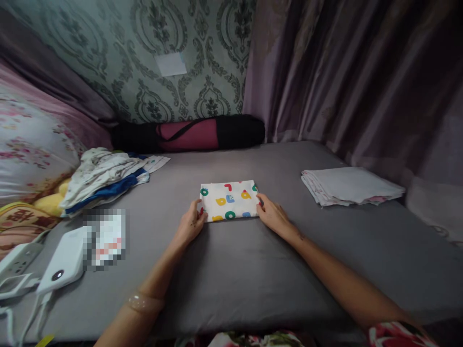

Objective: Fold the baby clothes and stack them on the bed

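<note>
A small folded white cloth [229, 200] printed with coloured letters lies flat on the grey bed sheet [231, 270] in the middle. My left hand [190, 225] pinches its near left corner, fingers closed on the edge. At the cloth's right edge my right hand [272, 214] grips the fabric with its fingers curled over it. Both forearms reach in from the bottom of the view.
A loose pile of clothes [104, 176] lies at the left, a folded white stack [349, 185] at the right. A rolled black and pink mat [191, 135] lies against the wall. A white power bank [63, 262] and cables sit near left. Curtains hang at the right.
</note>
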Available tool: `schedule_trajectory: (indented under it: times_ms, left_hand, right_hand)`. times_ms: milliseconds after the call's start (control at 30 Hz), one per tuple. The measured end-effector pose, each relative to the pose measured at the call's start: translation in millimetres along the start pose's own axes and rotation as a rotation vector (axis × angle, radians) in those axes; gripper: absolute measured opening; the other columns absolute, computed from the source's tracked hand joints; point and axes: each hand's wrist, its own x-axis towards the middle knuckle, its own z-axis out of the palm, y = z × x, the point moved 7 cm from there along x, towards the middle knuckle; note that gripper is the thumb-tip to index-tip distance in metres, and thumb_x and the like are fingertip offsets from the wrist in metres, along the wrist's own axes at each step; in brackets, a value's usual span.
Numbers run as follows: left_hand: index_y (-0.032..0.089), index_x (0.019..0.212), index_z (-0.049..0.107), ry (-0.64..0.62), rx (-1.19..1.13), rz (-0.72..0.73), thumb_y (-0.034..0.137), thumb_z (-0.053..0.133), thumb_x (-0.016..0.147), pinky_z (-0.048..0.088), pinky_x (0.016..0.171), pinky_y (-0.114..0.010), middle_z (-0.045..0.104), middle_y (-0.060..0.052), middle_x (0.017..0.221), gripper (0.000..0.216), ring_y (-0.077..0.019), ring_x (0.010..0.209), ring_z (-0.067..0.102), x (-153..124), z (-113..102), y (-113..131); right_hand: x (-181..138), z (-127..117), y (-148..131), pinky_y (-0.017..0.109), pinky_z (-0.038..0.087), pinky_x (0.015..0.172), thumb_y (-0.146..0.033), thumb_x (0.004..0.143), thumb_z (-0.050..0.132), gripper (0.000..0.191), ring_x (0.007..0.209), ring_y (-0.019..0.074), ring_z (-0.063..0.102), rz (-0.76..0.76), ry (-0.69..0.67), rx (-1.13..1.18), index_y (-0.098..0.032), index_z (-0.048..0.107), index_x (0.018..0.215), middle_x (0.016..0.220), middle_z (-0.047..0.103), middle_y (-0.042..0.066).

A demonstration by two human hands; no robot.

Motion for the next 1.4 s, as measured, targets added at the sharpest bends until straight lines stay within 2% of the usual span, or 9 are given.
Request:
schedule_trajectory:
  times_ms: [133, 333, 467, 567, 667, 867, 1033, 1200, 1400]
  left_hand:
    - [0.021, 0.133, 0.045, -0.036, 0.137, 0.115, 0.029, 0.039, 0.089, 0.044, 0.074, -0.03, 0.062, -0.005, 0.083, 0.045, -0.0194, 0.078, 0.059, -1.5, 7.4, 3.8]
    - [0.024, 0.128, 0.055, -0.14, 0.334, 0.142, 0.025, 0.036, 0.091, 0.044, 0.084, -0.033, 0.061, -0.01, 0.099, 0.041, -0.0228, 0.094, 0.057, -3.7, 1.4, 8.5]
    - [0.021, 0.117, 0.062, -0.042, 0.454, 0.211, 0.027, 0.041, 0.09, 0.042, 0.089, -0.036, 0.059, -0.012, 0.108, 0.034, -0.0248, 0.098, 0.055, 11.6, -6.8, 39.1]
    - [0.016, 0.127, 0.054, 0.051, 0.455, 0.281, 0.022, 0.034, 0.093, 0.039, 0.098, -0.037, 0.055, -0.014, 0.125, 0.04, -0.0249, 0.112, 0.051, 31.2, 7.1, 68.4]
    - [0.009, 0.137, 0.042, 0.056, 0.478, 0.298, 0.017, 0.035, 0.091, 0.028, 0.11, -0.041, 0.045, -0.016, 0.142, 0.047, -0.0275, 0.134, 0.035, 48.1, 35.1, 78.3]
    - [0.013, 0.142, 0.039, 0.101, 0.518, 0.283, 0.027, 0.029, 0.095, 0.02, 0.114, -0.049, 0.038, -0.013, 0.149, 0.05, -0.031, 0.14, 0.027, 55.0, 58.4, 60.5]
    - [0.019, 0.143, 0.04, 0.119, 0.513, 0.237, 0.033, 0.029, 0.096, 0.02, 0.113, -0.05, 0.034, -0.013, 0.151, 0.05, -0.0308, 0.141, 0.026, 54.3, 53.9, 57.3]
    - [0.017, 0.142, 0.04, 0.133, 0.499, 0.17, 0.038, 0.03, 0.095, 0.017, 0.114, -0.048, 0.031, -0.015, 0.152, 0.053, -0.029, 0.141, 0.025, 54.9, 52.0, 55.2]
    - [0.012, 0.145, 0.033, 0.147, 0.451, 0.071, 0.051, 0.031, 0.092, 0.017, 0.114, -0.048, 0.029, -0.015, 0.153, 0.066, -0.0299, 0.142, 0.024, 54.9, 45.5, 44.1]
  right_hand:
    - [-5.6, 4.7, -9.1, 0.03, 0.041, 0.073, -0.026, 0.096, 0.033, 0.036, 0.093, 0.0229, 0.064, -0.037, -0.041, -0.185, -0.024, 0.051, 0.127, 0.105, 0.067, 0.009]
    - [-8.7, -0.5, -27.1, 0.034, 0.044, 0.073, -0.012, 0.092, 0.03, 0.037, 0.087, 0.0257, 0.065, -0.076, -0.13, -0.384, -0.016, 0.057, 0.117, 0.102, 0.064, 0.016]
    - [12.7, -13.4, -55.7, 0.038, 0.043, 0.083, -0.008, 0.089, 0.032, 0.037, 0.1, 0.0289, 0.06, -0.164, -0.083, -0.392, -0.013, 0.066, 0.102, 0.111, 0.062, 0.02]
    - [33.0, -10.9, -92.1, 0.039, 0.037, 0.098, -0.013, 0.093, 0.028, 0.041, 0.117, 0.0273, 0.051, -0.355, 0.061, -0.289, -0.013, 0.063, 0.116, 0.124, 0.059, 0.018]
    - [43.6, 13.3, -113.4, 0.038, 0.021, 0.112, -0.017, 0.094, 0.027, 0.047, 0.135, 0.024, 0.034, -0.494, 0.108, -0.204, -0.009, 0.048, 0.136, 0.144, 0.045, 0.014]
    - [52.0, 53.3, -95.4, 0.038, 0.012, 0.116, -0.024, 0.094, 0.029, 0.053, 0.141, 0.0225, 0.025, -0.392, 0.067, -0.116, -0.007, 0.038, 0.143, 0.151, 0.034, 0.011]
    - [55.2, 54.1, -91.1, 0.041, 0.009, 0.116, -0.029, 0.094, 0.029, 0.055, 0.142, 0.0241, 0.022, -0.355, 0.068, -0.099, -0.01, 0.037, 0.145, 0.152, 0.032, 0.009]
    - [60.6, 55.1, -85.1, 0.043, 0.011, 0.115, -0.033, 0.094, 0.029, 0.06, 0.142, 0.0269, 0.02, -0.233, 0.104, -0.11, 0.0, 0.033, 0.144, 0.152, 0.029, 0.018]
    - [64.6, 57.3, -80.5, 0.04, 0.011, 0.115, -0.034, 0.096, 0.026, 0.059, 0.142, 0.0261, 0.02, -0.198, 0.128, -0.126, 0.0, 0.034, 0.143, 0.151, 0.031, 0.018]
